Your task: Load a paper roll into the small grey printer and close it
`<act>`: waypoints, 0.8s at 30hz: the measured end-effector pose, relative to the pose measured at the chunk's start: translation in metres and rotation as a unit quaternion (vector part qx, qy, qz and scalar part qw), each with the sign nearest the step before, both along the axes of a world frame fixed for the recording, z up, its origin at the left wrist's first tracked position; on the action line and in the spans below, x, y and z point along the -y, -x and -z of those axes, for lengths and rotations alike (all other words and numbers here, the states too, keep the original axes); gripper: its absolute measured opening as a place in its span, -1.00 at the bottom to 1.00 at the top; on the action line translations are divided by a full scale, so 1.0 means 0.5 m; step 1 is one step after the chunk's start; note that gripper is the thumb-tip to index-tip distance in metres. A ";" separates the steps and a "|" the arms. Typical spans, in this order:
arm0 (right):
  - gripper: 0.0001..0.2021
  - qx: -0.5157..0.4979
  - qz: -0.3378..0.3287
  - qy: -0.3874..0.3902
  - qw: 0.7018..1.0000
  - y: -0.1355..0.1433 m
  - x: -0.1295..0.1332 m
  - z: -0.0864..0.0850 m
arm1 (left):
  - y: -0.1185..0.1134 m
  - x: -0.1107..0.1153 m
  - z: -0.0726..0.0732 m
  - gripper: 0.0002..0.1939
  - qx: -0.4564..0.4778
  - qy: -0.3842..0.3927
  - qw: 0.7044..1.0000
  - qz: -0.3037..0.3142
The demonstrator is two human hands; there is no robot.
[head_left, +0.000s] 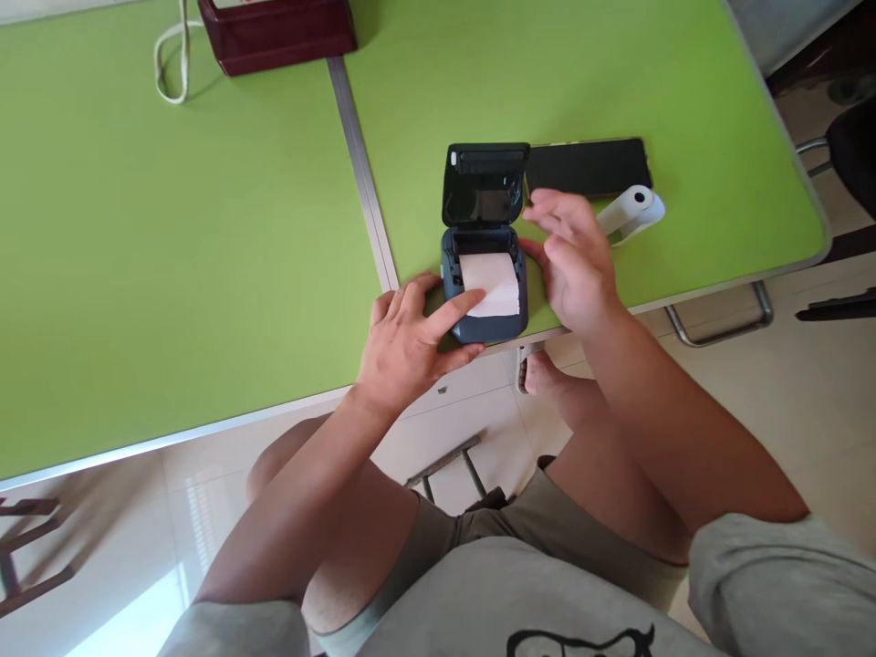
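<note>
The left hand [401,354], grip spread, braced the open printer [496,328] on the counter [205,228], a finger on its paper [490,272] (arranging it seemed in hand). The right hand [578,269] hovered alongside, grip apart; the next move seemingly called for straight paper.

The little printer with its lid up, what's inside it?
White paper sits inside the printer, a finger of the left hand on it. Whatever is beneath the paper is hidden.
</note>
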State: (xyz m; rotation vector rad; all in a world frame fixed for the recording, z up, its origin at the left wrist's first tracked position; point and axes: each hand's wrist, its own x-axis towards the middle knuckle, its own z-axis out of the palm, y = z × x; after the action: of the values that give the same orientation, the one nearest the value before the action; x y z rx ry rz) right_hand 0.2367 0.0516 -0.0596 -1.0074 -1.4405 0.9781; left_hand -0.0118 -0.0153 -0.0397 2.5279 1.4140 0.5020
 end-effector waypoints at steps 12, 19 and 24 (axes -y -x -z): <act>-0.44 -0.155 -0.004 0.143 0.978 0.024 -0.003 -0.044 | 0.000 -0.002 -0.001 -0.36 0.015 -0.009 1.000 -0.003; -0.55 -0.061 -0.046 0.089 0.993 0.018 -0.012 -0.024 | -0.003 -0.001 -0.002 -0.38 0.012 -0.011 1.000 -0.008; -0.51 0.091 -0.104 0.069 0.988 0.020 -0.005 -0.040 | -0.006 0.000 -0.001 -0.37 0.009 -0.008 1.000 -0.019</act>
State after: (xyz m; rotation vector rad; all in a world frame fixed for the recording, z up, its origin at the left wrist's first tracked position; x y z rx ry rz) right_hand 0.2270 0.0542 -0.0395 -1.0848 -1.6725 1.1750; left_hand -0.0090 -0.0151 -0.0394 2.5072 1.4588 0.5443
